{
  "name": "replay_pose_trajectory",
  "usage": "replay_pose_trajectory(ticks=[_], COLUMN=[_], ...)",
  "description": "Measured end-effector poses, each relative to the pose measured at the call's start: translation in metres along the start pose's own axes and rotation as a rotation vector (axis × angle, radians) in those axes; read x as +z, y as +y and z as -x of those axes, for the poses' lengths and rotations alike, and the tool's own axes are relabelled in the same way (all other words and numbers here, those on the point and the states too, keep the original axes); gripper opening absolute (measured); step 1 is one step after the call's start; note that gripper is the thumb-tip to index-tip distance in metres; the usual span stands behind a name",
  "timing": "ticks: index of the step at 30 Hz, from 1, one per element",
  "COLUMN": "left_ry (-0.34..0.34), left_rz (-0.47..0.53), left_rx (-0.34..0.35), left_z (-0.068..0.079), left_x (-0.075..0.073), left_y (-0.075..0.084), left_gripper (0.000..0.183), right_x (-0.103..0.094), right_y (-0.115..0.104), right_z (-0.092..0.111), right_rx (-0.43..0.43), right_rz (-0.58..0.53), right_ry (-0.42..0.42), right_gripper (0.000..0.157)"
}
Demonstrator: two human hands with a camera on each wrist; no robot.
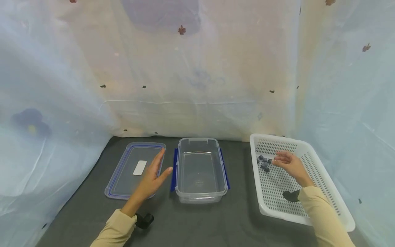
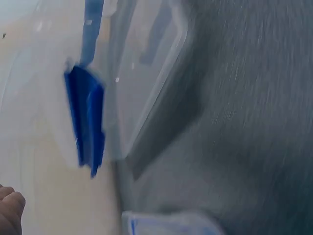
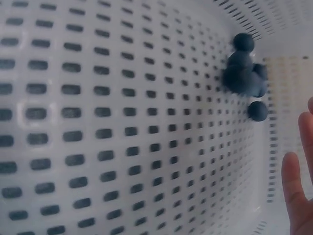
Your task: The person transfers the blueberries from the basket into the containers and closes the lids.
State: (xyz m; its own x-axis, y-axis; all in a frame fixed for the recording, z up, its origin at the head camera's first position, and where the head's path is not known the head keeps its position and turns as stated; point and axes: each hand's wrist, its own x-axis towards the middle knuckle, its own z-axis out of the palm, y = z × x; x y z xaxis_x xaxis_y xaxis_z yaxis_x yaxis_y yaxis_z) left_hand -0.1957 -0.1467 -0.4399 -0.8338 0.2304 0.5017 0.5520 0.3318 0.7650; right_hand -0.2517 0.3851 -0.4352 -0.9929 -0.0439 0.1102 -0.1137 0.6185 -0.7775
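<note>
My right hand (image 1: 288, 165) is over the white perforated basket (image 1: 321, 168), its fingers extended toward several blueberries (image 1: 264, 166) and nothing in its grasp. In the right wrist view the blueberries (image 3: 244, 73) cluster along the basket's side wall, with the fingers (image 3: 292, 181) at the right edge. My left hand (image 1: 151, 178) is spread above the clear lid (image 1: 126, 181), which has a blue seal and a white label; it holds nothing. Beside that hand stands the clear plastic container (image 1: 200, 171), its blue side latch (image 2: 88, 117) folded out in the left wrist view.
A dark grey cloth (image 1: 185, 226) covers the table. Pale patterned sheeting (image 1: 197, 68) hangs behind and on both sides. The container stands between the lid at left and the basket at right.
</note>
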Motion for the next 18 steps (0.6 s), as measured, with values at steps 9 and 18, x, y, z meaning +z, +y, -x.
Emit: replay_pose_trajectory(ticks=[9, 18], left_ry=[-0.066, -0.105], left_rz=[0.010, 0.035], left_rx=[-0.125, -0.209], left_z=[0.013, 0.024], left_x=[0.032, 0.051], left_y=[-0.006, -0.011], left_gripper=[0.082, 0.099], right_x=[0.014, 0.026], right_y=[0.014, 0.025], right_z=[-0.005, -0.008], right_rx=[0.050, 0.097], right_rz=[0.020, 0.079], right_ry=[-0.085, -0.095], right_gripper=[0.044, 0.043])
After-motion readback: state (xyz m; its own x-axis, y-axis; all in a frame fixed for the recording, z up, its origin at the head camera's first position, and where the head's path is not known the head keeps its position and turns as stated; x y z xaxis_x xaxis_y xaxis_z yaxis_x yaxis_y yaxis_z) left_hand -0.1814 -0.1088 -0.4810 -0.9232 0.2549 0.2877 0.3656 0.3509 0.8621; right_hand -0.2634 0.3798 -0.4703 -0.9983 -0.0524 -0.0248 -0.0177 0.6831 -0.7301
